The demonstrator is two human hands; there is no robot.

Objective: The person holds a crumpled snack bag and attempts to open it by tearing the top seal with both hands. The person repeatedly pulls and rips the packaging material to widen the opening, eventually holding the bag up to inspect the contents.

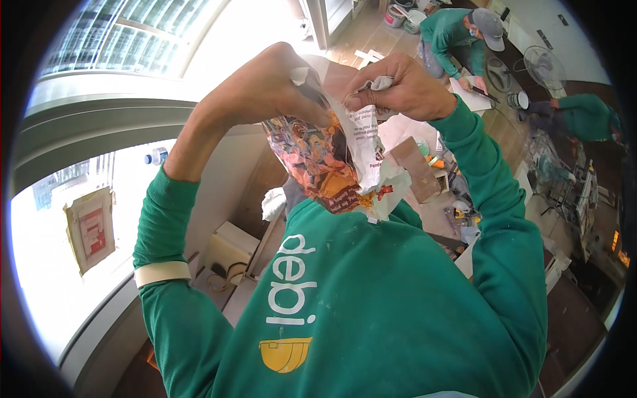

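I see a crumpled paper wrapper (pixel 332 162) held up close under the camera, at the centre of the view, just above the green-shirted chest (pixel 371 298). It is colourfully printed on its left part and white with print on its right, and its lower end hangs torn and ragged. My left hand (pixel 265 86) grips its top from ten o'clock, fingers curled tight into the paper. My right hand (pixel 405 86) pinches the top edge from one o'clock, thumb and forefinger closed on a white flap; the two hands are near each other, with a strip of paper between them. I cannot tell for sure whether anything sits inside the wrapper.

Out at nine o'clock a small bottle (pixel 156 156) stands on the window ledge (pixel 86 116). At one o'clock, well apart, a person in a grey cap (pixel 489 26) crouches on the wooden floor (pixel 361 30) beside paint tins (pixel 406 14). At two o'clock a fan (pixel 544 66) stands near another green sleeve (pixel 587 116).
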